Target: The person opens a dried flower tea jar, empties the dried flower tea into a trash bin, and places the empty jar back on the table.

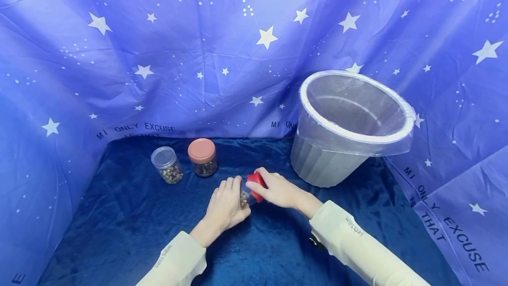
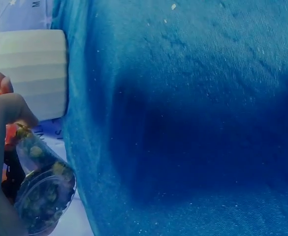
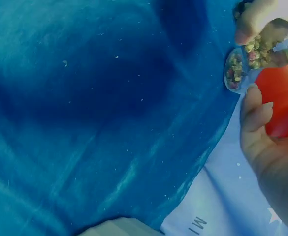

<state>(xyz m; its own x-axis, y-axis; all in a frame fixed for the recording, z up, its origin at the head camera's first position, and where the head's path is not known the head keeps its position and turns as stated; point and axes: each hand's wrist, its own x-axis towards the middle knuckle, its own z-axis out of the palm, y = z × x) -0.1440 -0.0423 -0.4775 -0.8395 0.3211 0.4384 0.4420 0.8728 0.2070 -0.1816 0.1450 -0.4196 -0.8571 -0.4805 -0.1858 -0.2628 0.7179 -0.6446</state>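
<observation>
A small clear jar of dried flower buds (image 1: pixel 244 199) lies tilted between the two hands, over the middle of the cloth. My left hand (image 1: pixel 223 206) grips the jar's body near its base. Around its red lid (image 1: pixel 256 189) curl the fingers of my right hand (image 1: pixel 281 190). In the right wrist view the scalloped red lid (image 3: pixel 284 98) is at the jar's mouth; whether it is tight or loose cannot be made out. Buds press against the clear wall of the jar (image 2: pixel 48 196) in the left wrist view.
Behind the left hand stand a clear-lidded jar (image 1: pixel 168 167) and a pink-lidded jar (image 1: pixel 202 158), both holding dried buds. A white ribbed bin (image 1: pixel 329 162) with a clear liner stands at the back right. Dark blue cloth (image 1: pixel 131 215) covers the table; a starry curtain (image 1: pixel 178 56) surrounds it.
</observation>
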